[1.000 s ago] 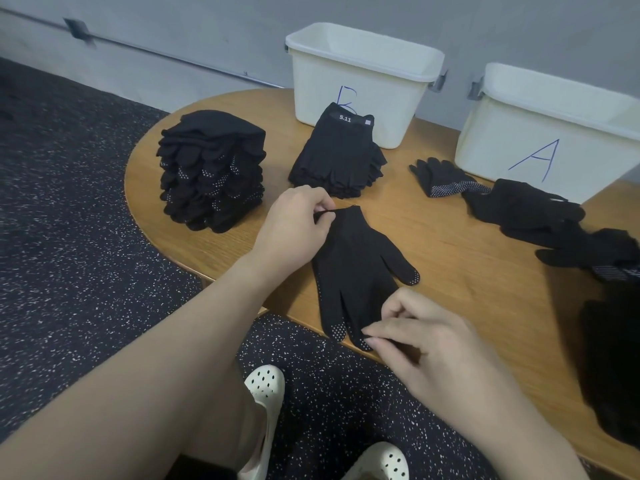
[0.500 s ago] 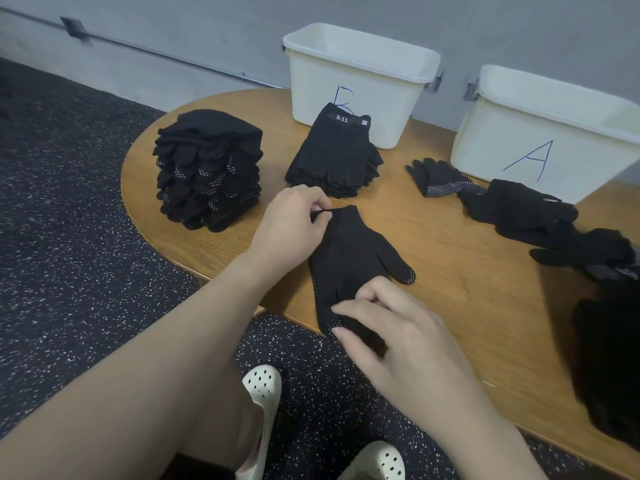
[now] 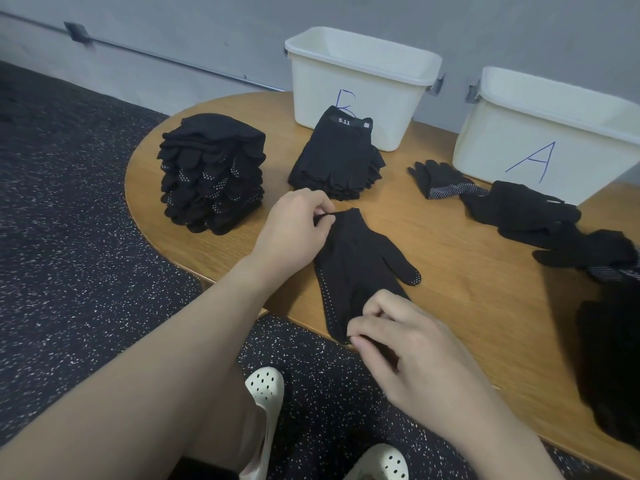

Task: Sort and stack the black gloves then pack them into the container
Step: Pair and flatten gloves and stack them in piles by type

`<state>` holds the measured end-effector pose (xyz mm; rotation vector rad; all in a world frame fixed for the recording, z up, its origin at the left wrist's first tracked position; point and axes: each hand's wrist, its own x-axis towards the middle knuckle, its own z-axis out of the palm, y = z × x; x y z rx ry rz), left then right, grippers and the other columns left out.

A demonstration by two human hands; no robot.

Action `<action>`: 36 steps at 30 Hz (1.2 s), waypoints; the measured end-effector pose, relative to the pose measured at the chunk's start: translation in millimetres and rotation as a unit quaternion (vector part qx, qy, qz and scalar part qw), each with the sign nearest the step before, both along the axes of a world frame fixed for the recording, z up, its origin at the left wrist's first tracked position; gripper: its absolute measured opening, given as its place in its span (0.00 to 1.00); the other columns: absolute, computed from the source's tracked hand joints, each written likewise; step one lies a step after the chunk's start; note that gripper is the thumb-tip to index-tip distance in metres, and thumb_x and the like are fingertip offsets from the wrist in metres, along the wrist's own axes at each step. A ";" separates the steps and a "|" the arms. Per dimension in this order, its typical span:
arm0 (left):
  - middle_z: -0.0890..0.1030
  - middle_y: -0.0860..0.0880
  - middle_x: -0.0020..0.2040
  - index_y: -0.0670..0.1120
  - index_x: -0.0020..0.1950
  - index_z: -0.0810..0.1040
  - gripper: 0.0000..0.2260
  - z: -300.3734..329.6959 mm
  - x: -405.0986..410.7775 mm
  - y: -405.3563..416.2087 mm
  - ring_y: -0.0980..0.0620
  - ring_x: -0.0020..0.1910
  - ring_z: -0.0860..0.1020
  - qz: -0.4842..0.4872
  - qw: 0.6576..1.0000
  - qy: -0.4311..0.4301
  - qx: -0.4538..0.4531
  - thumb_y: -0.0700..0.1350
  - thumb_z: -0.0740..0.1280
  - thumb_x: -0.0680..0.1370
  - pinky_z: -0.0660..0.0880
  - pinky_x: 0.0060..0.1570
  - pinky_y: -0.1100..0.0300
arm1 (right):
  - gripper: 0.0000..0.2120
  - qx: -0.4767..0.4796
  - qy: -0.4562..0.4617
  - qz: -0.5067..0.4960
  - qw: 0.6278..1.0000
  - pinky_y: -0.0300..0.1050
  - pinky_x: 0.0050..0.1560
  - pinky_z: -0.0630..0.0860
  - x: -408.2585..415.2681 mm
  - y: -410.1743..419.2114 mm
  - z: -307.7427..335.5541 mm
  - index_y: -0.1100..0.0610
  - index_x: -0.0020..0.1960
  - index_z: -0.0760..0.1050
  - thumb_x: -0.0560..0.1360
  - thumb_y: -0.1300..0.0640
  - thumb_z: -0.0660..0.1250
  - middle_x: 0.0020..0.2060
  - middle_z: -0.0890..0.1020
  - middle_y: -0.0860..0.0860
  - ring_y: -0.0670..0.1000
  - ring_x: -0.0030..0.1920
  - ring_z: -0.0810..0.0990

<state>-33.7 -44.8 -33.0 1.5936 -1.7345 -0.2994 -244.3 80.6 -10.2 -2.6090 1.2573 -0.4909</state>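
So it's a round-edged wooden table taking up the right and middle of the frame, pushed up against a grey wall with a thin metal rail running along it at upper left; the floor is dark with white speckles and fills the left side and bottom; a pair of white holey clogs shows at bottom centre.

Two white plastic bins sit at the back of the table; the one at top centre has a blue B on the front, the one at upper right has a blue A; can't see into either, so no idea what's in them.

Gloves: a tall stack of dotted black ones left of centre; a shorter flat stack with a "5.11" tag right in front of the B bin; a loose messy pile in front of the A bin trailing off to the right edge; more dark fabric at lower right, too murky to tell.

The glove being worked on lies flat at the near table edge, middle of frame, fingers pointing toward the camera; left hand pinches the cuff with curled fingers; right hand pinches at the fingertip end, fingers curled round the fabric.
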 end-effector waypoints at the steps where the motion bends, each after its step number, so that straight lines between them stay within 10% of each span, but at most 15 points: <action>1: 0.81 0.52 0.47 0.47 0.51 0.84 0.03 0.2 0.1 0.0 0.53 0.49 0.78 0.000 1.000 0.001 0.001 0.43 0.71 0.80 0.79 0.55 0.53 | 0.06 0.001 0.000 0.000 1.000 0.31 0.42 0.68 0.6 -0.2 -0.2 0.45 0.49 0.80 0.81 0.48 0.65 0.45 0.69 0.40 0.43 0.43 0.73; 7: 0.80 0.54 0.46 0.49 0.52 0.84 0.06 2.4 5.0 5.0 0.53 0.50 0.77 -0.021 1.000 -0.017 -0.001 0.49 0.72 0.79 0.78 0.55 0.52 | 0.16 0.021 -0.051 -0.038 0.998 0.38 0.43 0.72 5.7 0.3 4.8 0.47 0.47 0.83 0.79 0.37 0.63 0.44 0.71 0.40 0.43 0.44 0.75; 10: 0.80 0.56 0.46 0.51 0.54 0.83 0.10 2.4 9.1 7.8 0.54 0.49 0.77 -0.039 0.999 -0.006 0.023 0.53 0.75 0.76 0.78 0.55 0.52 | 0.20 -0.003 -0.075 -0.081 0.994 0.44 0.59 0.74 17.1 -8.1 10.8 0.49 0.64 0.79 0.82 0.39 0.59 0.54 0.75 0.40 0.42 0.56 0.76; 16: 0.81 0.54 0.48 0.52 0.56 0.83 0.10 5.9 7.2 11.0 0.56 0.49 0.79 -0.055 0.996 0.020 0.070 0.50 0.75 0.76 0.79 0.53 0.54 | 0.31 0.055 0.016 -0.162 0.985 0.44 0.81 0.45 48.5 -32.4 7.9 0.52 0.84 0.49 0.85 0.40 0.47 0.83 0.52 0.47 0.47 0.82 0.45; 36: 0.74 0.59 0.39 0.52 0.42 0.74 0.10 0.2 17.9 12.2 0.61 0.41 0.72 -0.097 0.994 -0.022 0.041 0.54 0.72 0.79 0.71 0.42 0.58 | 0.49 0.102 0.154 -0.238 0.954 0.46 0.80 0.32 24.6 -6.4 -10.3 0.55 0.81 0.28 0.72 0.23 0.29 0.81 0.30 0.49 0.46 0.79 0.27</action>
